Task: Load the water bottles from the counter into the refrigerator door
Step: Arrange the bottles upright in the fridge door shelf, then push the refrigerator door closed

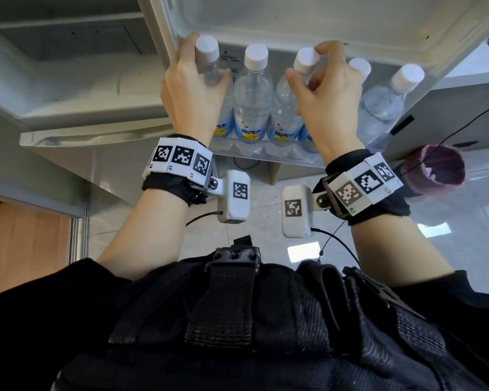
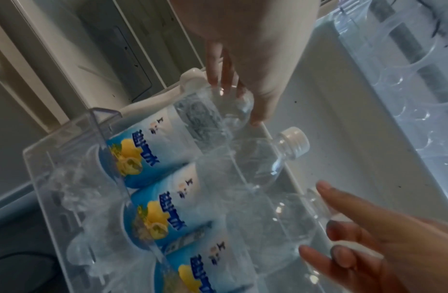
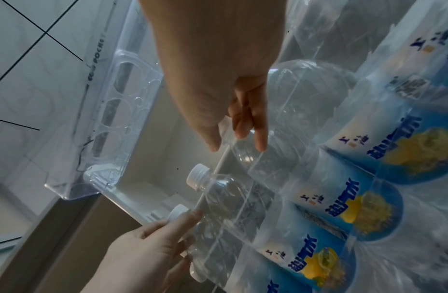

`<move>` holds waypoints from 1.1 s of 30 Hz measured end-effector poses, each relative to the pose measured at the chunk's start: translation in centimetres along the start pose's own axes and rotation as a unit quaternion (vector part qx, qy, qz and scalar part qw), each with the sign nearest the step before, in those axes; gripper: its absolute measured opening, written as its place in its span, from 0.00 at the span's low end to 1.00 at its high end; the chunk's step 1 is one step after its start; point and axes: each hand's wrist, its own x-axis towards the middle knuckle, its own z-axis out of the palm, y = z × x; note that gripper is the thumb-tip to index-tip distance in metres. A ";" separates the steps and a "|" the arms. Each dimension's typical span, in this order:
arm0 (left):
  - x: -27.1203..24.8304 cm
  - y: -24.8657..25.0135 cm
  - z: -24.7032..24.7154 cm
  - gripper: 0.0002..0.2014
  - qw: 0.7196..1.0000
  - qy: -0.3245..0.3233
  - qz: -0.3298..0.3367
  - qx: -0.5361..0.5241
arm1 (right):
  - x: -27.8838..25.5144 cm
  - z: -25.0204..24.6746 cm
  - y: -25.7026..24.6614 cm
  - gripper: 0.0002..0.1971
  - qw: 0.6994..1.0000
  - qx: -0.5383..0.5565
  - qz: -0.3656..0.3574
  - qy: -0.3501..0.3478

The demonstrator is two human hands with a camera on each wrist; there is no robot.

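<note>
Several clear water bottles with white caps stand in a row in the clear shelf (image 1: 266, 158) of the open refrigerator door. Most carry blue and yellow labels. My left hand (image 1: 206, 63) grips the leftmost bottle (image 1: 207, 48) round its neck and shoulder. In the left wrist view, the left hand (image 2: 235, 101) has its fingers curled on that bottle's shoulder (image 2: 205, 119). My right hand (image 1: 304, 62) pinches the third bottle (image 1: 285, 108) at its cap, forefinger over the top and thumb at the neck. The right wrist view has the right hand (image 3: 236, 146) on either side of that bottle's neck (image 3: 263, 168).
The second bottle (image 1: 253, 88) stands between my hands, and further bottles (image 1: 390, 94) fill the shelf to the right. A clear egg tray (image 3: 112, 111) sits higher in the door. The refrigerator's interior (image 1: 68, 80) opens at the left. A maroon cup (image 1: 435, 170) is at the right.
</note>
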 end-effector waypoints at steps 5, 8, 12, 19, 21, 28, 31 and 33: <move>-1.3 3.1 1.0 0.22 0.998 0.058 0.007 -0.012 | -0.1 -2.4 0.4 0.15 0.998 0.037 -0.039 0.025; -2.1 5.9 1.9 0.14 0.993 0.090 0.056 -0.045 | 0.0 -4.8 1.4 0.12 0.995 0.055 -0.067 0.057; -3.2 10.2 3.9 0.08 0.986 0.110 0.105 -0.071 | 0.7 -8.7 3.9 0.12 0.989 0.065 -0.076 0.113; -6.1 17.5 8.8 0.09 0.984 0.058 0.125 -0.110 | 2.9 -13.9 11.1 0.12 0.988 0.083 -0.013 0.131; -6.7 19.1 10.1 0.10 0.985 0.053 0.123 -0.105 | 3.8 -14.4 12.7 0.18 0.993 0.080 0.003 0.091; -8.8 21.5 12.3 0.08 0.994 0.014 0.099 -0.050 | 7.8 -15.2 15.5 0.37 0.975 0.150 0.092 -0.136; -9.3 21.3 12.4 0.08 0.995 -0.005 0.086 -0.044 | 8.3 -15.2 15.6 0.39 0.960 0.206 0.111 -0.153; -9.5 21.2 12.3 0.08 0.997 -0.019 0.075 -0.031 | 8.4 -15.1 15.7 0.39 0.955 0.226 0.122 -0.149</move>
